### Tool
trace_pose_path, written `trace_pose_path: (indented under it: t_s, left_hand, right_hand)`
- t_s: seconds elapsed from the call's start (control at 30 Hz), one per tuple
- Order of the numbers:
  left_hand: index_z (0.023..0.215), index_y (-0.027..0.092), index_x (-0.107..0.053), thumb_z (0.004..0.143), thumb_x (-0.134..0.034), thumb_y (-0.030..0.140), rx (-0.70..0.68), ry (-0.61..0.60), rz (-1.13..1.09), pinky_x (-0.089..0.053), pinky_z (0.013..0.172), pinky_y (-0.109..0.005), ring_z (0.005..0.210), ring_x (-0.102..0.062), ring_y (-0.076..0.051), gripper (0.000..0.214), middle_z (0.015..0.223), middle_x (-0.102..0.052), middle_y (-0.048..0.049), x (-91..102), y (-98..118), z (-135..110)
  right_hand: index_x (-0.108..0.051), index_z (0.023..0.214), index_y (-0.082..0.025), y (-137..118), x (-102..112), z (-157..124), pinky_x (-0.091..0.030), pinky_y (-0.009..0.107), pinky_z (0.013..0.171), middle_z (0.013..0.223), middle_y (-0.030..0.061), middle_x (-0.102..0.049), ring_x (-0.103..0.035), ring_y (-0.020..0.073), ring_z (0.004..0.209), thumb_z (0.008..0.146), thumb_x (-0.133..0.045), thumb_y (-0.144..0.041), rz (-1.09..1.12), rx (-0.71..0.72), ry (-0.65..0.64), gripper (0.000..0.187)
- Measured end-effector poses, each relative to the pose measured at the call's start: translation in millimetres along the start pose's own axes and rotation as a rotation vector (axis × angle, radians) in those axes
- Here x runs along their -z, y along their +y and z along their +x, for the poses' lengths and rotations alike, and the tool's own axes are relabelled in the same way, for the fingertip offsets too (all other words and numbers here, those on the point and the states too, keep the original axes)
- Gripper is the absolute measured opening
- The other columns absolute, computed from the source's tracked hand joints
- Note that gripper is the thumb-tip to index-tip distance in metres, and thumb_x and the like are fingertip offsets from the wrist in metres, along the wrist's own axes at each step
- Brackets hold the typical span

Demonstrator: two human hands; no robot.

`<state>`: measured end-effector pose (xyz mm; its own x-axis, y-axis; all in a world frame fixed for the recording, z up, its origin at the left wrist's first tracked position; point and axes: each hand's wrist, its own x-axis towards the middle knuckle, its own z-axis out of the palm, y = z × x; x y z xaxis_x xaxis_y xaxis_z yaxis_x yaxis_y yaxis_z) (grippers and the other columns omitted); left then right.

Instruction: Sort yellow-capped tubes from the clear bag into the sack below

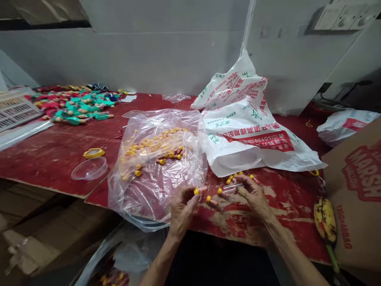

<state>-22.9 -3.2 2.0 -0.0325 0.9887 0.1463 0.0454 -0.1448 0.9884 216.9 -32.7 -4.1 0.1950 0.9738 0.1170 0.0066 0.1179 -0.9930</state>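
My left hand [182,210] is closed, pinching a small yellow-capped tube [201,190] with reddish contents between thumb and fingers. My right hand [255,199] grips a transparent plastic tube [233,188] by its right end. Between the hands, a yellow-capped tube [212,201] lies on the red tabletop, and another yellow cap [220,191] shows beside the transparent tube. Several more capped tubes [233,177] sit just beyond my right fingers. Left of my hands spreads a transparent plastic bag [139,200] with many yellow-capped tubes [162,161] in it.
A white printed sack [250,135] lies behind my right hand. At the right stand a cardboard box [357,190] and a banana [325,218]. To the left are a round plastic lid [89,169], a yellow piece [94,153] and a colourful pile [80,105]. Below hangs an open bag [98,242].
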Motion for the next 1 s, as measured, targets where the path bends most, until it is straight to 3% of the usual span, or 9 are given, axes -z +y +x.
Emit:
trace_pose_path:
  t_s: [0.13, 0.27, 0.53, 0.73, 0.87, 0.93, 1.0]
  left_hand:
    - [0.086, 0.018, -0.067, 0.069, -0.075, 0.034, 0.154, -0.150, -0.236, -0.054, 0.078, -0.030, 0.081, -0.068, -0.019, 0.025, 0.085, -0.072, -0.0034, -18.3, -0.1, -26.5]
    - [0.085, 0.019, -0.072, 0.069, -0.075, 0.033, 0.108, -0.164, -0.191, -0.053, 0.081, -0.030, 0.085, -0.067, -0.020, 0.021, 0.089, -0.072, -0.0047, -23.9, 1.2, -39.9]
    - [0.107, 0.023, -0.071, 0.083, -0.060, 0.032, 0.090, -0.158, -0.075, -0.048, 0.096, -0.036, 0.105, -0.064, -0.022, 0.028, 0.111, -0.070, -0.0064, -34.1, 3.5, -63.3]
    - [0.115, 0.023, -0.067, 0.086, -0.052, 0.024, 0.034, -0.164, 0.000, -0.051, 0.090, -0.032, 0.101, -0.065, -0.020, 0.033, 0.109, -0.070, -0.0064, -36.8, -9.2, -70.8]
    - [0.108, 0.022, -0.070, 0.086, -0.051, 0.019, -0.060, -0.237, 0.070, -0.052, 0.085, -0.030, 0.093, -0.066, -0.018, 0.030, 0.101, -0.071, -0.0060, -34.6, 2.1, -60.1]
    - [0.102, 0.022, -0.072, 0.086, -0.051, 0.018, -0.143, -0.270, 0.138, -0.051, 0.084, -0.029, 0.091, -0.066, -0.017, 0.027, 0.097, -0.072, -0.0049, -28.4, 9.9, -47.4]
    - [0.098, 0.021, -0.071, 0.085, -0.052, 0.018, -0.206, -0.169, 0.270, -0.052, 0.080, -0.027, 0.088, -0.066, -0.016, 0.024, 0.094, -0.071, -0.0043, -15.1, 13.6, -27.4]
  right_hand:
    - [-0.062, 0.095, -0.022, 1.9, -12.1, -22.9, -0.049, 0.028, 0.075, 0.094, 0.0027, -0.062, -0.059, 0.0177, 0.085, 0.078, -0.068, -0.043, 0.042, -0.018, 0.011, 0.027]
    - [-0.063, 0.096, -0.023, -10.3, -23.1, -40.4, -0.047, 0.032, 0.090, 0.100, 0.0038, -0.062, -0.058, 0.0210, 0.102, 0.083, -0.063, -0.040, -0.086, 0.055, -0.132, 0.022]
    - [-0.057, 0.122, -0.025, 5.1, -31.6, -54.3, -0.045, 0.037, 0.099, 0.122, 0.0069, -0.061, -0.055, 0.0201, 0.115, 0.091, -0.051, -0.026, -0.374, 0.235, -0.307, 0.032]
    - [-0.060, 0.116, -0.023, 11.3, -48.5, -64.3, -0.049, 0.033, 0.094, 0.114, 0.0075, -0.065, -0.060, 0.0190, 0.107, 0.092, -0.046, -0.023, -0.461, 0.292, -0.191, 0.028]
    - [-0.059, 0.117, -0.023, 20.4, -61.8, -69.8, -0.049, 0.031, 0.095, 0.119, 0.0072, -0.063, -0.060, 0.0192, 0.110, 0.093, -0.045, -0.032, -0.465, 0.198, -0.094, 0.029]
    - [-0.062, 0.113, -0.023, 20.1, -56.2, -67.7, -0.050, 0.032, 0.092, 0.116, 0.0064, -0.065, -0.061, 0.0207, 0.107, 0.092, -0.046, -0.040, -0.486, 0.139, -0.078, 0.032]
    - [-0.063, 0.112, -0.023, 16.8, -34.9, -58.6, -0.051, 0.034, 0.088, 0.113, 0.0066, -0.067, -0.062, 0.0229, 0.103, 0.090, -0.045, -0.048, -0.547, 0.074, 0.042, 0.038]
